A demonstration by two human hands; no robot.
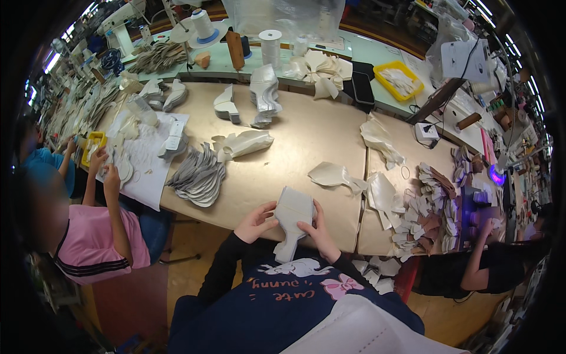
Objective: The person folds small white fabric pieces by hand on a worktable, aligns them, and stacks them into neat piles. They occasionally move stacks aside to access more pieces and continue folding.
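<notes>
Between my two hands, at the table's near edge, is a stack of light grey cut pieces (293, 211) with a broad top and a narrow lower end. A thin band seems to cross its upper part. My left hand (257, 223) grips the stack's left side, thumb on the front face. On the other side my right hand (320, 231) holds it, thumb also in front. Beyond them lie loose cream pieces (333, 176) and, to the left, a fanned grey pile of pieces (199, 177).
Banded stacks (265, 94) stand along the table's far side, near thread cones (270, 48). A yellow tray (399, 81) sits at the far right. One person in a pink shirt (106, 239) works at left; another in black (454, 271) is at right, beside piled pieces (425, 206).
</notes>
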